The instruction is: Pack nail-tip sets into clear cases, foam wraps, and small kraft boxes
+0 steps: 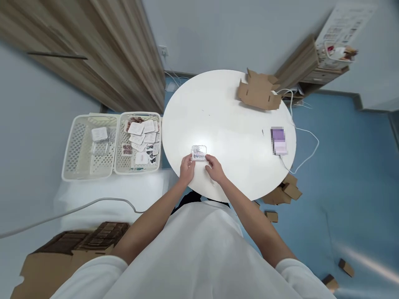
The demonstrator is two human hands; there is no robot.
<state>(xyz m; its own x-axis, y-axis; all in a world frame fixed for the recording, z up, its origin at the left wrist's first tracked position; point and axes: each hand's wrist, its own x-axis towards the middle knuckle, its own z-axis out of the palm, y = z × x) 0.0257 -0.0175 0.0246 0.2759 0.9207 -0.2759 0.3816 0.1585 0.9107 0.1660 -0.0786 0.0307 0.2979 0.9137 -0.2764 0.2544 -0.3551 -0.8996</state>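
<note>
A small clear plastic box [198, 153] with rows of little coloured pieces inside is near the front edge of the white table. My left hand [187, 169] grips its left side, fingers closed along the corner. From the other side, my right hand [215, 169] holds the lower right corner between thumb and fingers. What the pieces are is too small to tell. To the left, a white plastic basket [116, 166] contains several white cards [144, 138] and small packs. The basket beside it [70, 153] holds clear boxes, one with a white card [99, 134].
An unfolded cardboard box [260, 92] lies at the back right of the round table [230, 174]. A pixelated purple-and-white rectangle [278, 141] sits on the right, beside a white cable [315, 143]. Cardboard boxes [280, 194] are on the floor; brown cartons [46, 265] stand lower left.
</note>
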